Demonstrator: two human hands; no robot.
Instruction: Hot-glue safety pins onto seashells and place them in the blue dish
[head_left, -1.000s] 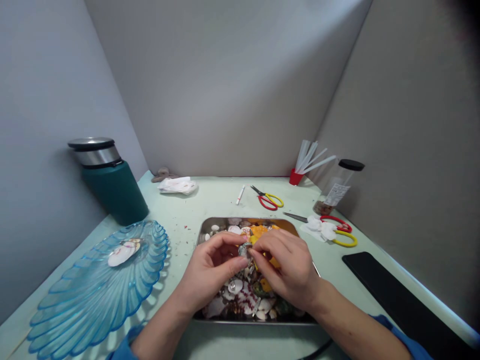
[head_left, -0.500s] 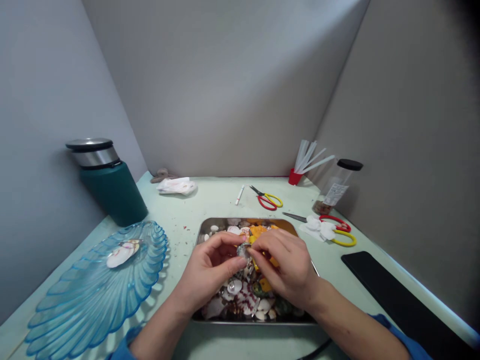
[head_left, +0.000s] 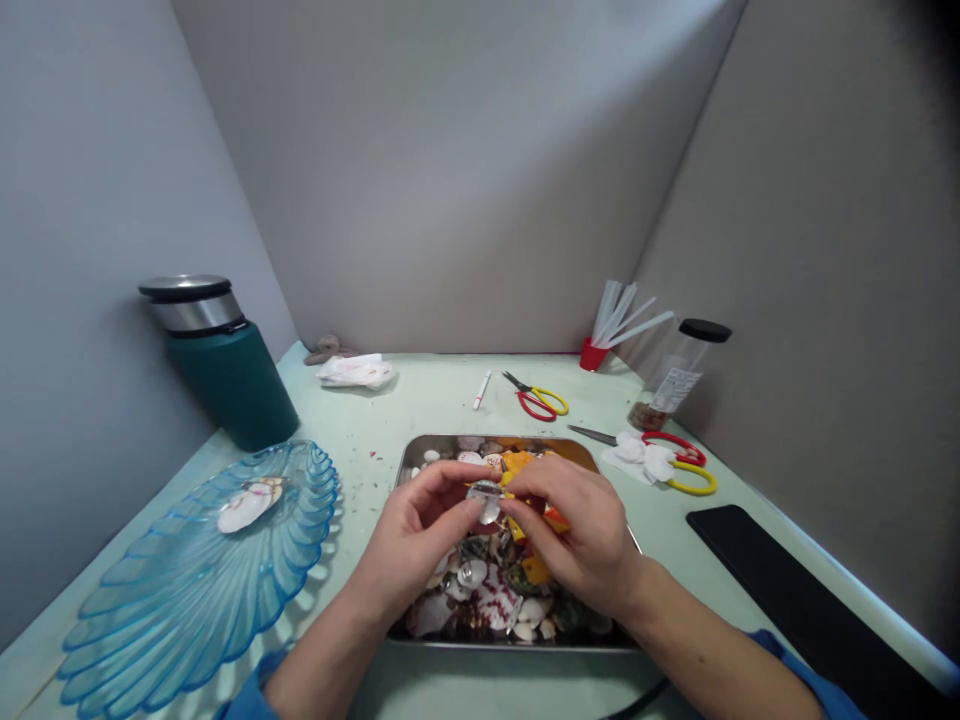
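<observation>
Over a metal tray [head_left: 411,640] of shells, both hands pinch one small shiny piece [head_left: 487,500], silvery along its top and clear-whitish below. Its exact kind is too small to make out. My left hand [head_left: 420,535] holds its left side between thumb and forefinger. Closed in a pinch at its right side, my right hand [head_left: 577,525] covers part of the tray. Below the fingers lie a red-and-white ribbed shell [head_left: 496,600], several white shells [head_left: 534,610] and yellow-orange pieces [head_left: 517,462].
At left stands a blue shell-shaped glass dish [head_left: 202,600] holding a pale shell [head_left: 247,508], with a teal flask [head_left: 229,385] behind it. Scissors [head_left: 541,402], more scissors [head_left: 694,478], a marker [head_left: 481,390], a jar [head_left: 671,380], a red cup [head_left: 592,355] and a black slab [head_left: 780,580] sit around.
The small piece has been turned between my fingers, so its silvery edge now faces up and its clear part hangs below. The view has shifted slightly.
</observation>
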